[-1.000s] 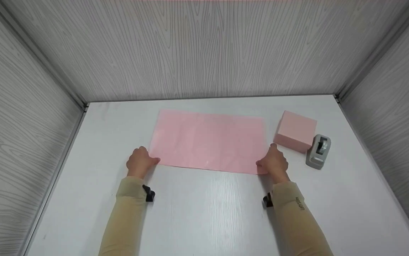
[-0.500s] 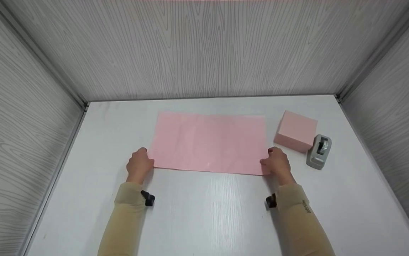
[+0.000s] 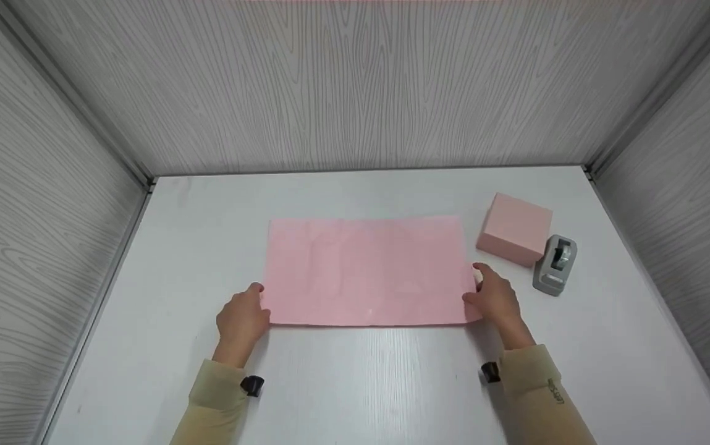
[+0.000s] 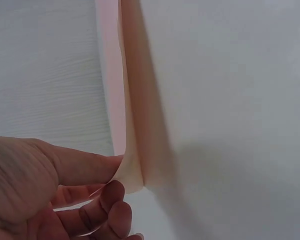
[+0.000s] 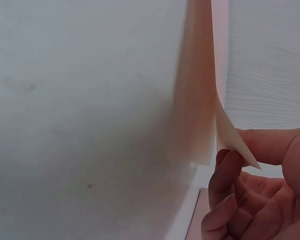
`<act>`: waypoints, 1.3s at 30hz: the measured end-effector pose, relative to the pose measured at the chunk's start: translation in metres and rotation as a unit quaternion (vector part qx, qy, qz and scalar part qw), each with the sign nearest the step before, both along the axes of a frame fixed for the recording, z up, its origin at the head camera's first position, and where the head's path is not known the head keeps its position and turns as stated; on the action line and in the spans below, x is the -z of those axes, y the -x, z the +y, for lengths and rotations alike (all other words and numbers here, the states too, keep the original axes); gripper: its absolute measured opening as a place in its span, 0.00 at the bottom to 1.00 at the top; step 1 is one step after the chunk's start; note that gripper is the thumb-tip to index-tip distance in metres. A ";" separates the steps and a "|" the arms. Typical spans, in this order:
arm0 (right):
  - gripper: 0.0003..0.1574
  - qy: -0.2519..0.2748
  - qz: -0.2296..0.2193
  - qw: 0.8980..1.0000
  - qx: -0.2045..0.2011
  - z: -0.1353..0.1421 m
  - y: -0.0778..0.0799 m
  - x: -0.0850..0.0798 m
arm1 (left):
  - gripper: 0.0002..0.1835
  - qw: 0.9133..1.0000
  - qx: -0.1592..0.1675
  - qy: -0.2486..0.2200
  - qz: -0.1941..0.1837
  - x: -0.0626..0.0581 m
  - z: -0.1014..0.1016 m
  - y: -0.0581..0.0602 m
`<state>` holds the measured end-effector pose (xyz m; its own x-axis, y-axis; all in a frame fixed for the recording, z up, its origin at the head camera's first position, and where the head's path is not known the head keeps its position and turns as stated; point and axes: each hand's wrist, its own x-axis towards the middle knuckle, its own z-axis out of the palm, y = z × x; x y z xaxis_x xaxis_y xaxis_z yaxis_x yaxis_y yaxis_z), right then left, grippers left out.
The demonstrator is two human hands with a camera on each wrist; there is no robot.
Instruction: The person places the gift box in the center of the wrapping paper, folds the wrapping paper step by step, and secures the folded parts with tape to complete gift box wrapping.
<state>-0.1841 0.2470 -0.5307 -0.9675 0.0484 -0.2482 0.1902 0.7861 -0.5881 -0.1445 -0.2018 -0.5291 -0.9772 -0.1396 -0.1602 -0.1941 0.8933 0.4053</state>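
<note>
A sheet of pink paper (image 3: 367, 272) with faint creases lies across the middle of the white table. My left hand (image 3: 242, 318) pinches its near left corner between thumb and fingers; in the left wrist view the paper's edge (image 4: 112, 90) stands raised off the table beside the thumb. At the near right corner my right hand (image 3: 497, 300) pinches the sheet the same way, and the right wrist view has the corner (image 5: 232, 137) bent up between thumb and fingertip.
A pink box (image 3: 515, 227) stands to the right of the paper, beyond my right hand. Close against it sits a grey tape dispenser (image 3: 555, 264). Grey wood-grain panels (image 3: 355, 86) enclose the white table (image 3: 355, 389) at the back and both sides.
Both hands have drawn the pink paper toward the person, and its far edge has come nearer too. The right hand has also shifted somewhat rightward. Box and tape dispenser have stayed put.
</note>
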 end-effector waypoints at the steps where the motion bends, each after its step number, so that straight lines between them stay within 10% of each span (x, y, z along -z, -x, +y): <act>1: 0.42 -0.008 0.001 1.000 -0.011 0.001 -0.003 -0.001 | 0.24 1.000 0.005 0.006 0.000 0.000 0.002 -0.004; 23: 0.25 -0.064 -0.032 0.995 -0.070 0.015 -0.041 0.004 | 0.23 0.999 0.047 0.015 -0.019 0.008 0.011 -0.053; 33: 0.31 -0.082 0.024 0.990 -0.110 0.006 -0.022 0.000 | 0.31 0.986 0.136 0.035 0.086 0.007 0.014 -0.026; 39: 0.35 -0.097 0.009 0.980 -0.174 -0.009 -0.011 0.006 | 0.43 0.976 0.210 0.026 0.045 0.013 0.014 -0.003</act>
<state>-0.1729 0.2385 -0.5366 -0.9378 -0.2405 -0.2506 -0.1181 0.8993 -0.4211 -0.1412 -0.1877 -0.5423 -0.9595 0.2714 -0.0755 0.2285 0.9065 0.3549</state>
